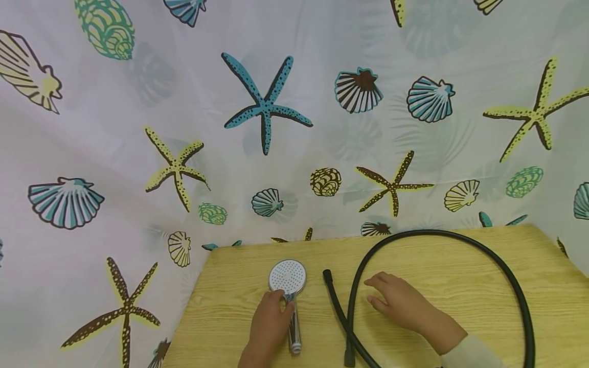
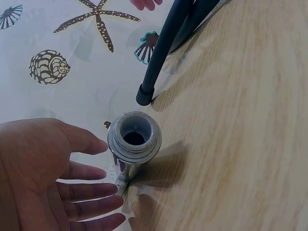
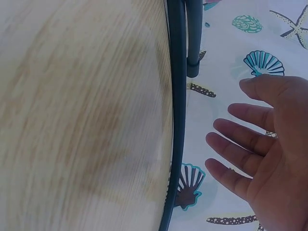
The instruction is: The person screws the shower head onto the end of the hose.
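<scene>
A chrome hand shower (image 1: 287,276) lies on the wooden table, its round spray face up and its handle pointing toward me. My left hand (image 1: 269,322) is over its neck, thumb and fingers on either side. In the left wrist view the fingers are loosely extended, with the thumb tip at the handle's hollow threaded end (image 2: 134,153). To the right lies a black shower hose (image 1: 338,306), curved in a wide loop with its two ends crossing. Inside that loop my right hand (image 1: 400,304) hovers, fingers loosely spread and holding nothing.
The light wooden table (image 1: 442,276) carries both objects. Behind it and at its sides hangs a white curtain (image 1: 294,204) printed with starfish and shells. One hose end (image 1: 327,276) lies near the shower's spray face; the other end (image 1: 349,358) is near the front.
</scene>
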### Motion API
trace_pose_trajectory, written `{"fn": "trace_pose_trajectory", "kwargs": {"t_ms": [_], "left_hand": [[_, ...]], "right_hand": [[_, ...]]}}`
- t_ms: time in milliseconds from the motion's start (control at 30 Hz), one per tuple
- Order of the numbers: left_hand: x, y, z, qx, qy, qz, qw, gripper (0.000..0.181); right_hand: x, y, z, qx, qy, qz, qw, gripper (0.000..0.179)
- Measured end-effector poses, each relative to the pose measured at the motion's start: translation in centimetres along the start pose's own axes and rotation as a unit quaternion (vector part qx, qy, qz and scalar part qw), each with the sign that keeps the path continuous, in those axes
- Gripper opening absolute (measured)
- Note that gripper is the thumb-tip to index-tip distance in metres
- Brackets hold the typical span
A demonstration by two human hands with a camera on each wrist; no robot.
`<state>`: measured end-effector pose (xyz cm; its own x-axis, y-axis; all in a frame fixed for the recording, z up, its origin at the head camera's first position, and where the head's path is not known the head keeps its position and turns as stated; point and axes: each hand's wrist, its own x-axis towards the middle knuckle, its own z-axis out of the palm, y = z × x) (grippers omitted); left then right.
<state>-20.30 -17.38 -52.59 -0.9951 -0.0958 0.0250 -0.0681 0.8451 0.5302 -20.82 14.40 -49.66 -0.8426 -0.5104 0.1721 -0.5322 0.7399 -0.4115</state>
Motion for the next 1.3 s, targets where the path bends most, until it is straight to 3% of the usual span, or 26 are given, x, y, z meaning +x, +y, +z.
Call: {"fn": "trace_pose_trajectory", "kwargs": {"t_ms": [933,1300], "left_hand": [[0.1,0.0,-0.2,-0.004,-0.008,-0.011,0.9999,0.045],[0.4,0.4,0.0,-0.019,-0.016,-0.039,0.9989,0.036]], "right_hand": [[0.3,-0.8,1.0,-0.012,-0.008,-0.016,0.9998,0.039],[0.8,-0.5,0.9,0.012,-0.026,-0.017,0.9995,0.039]]}}
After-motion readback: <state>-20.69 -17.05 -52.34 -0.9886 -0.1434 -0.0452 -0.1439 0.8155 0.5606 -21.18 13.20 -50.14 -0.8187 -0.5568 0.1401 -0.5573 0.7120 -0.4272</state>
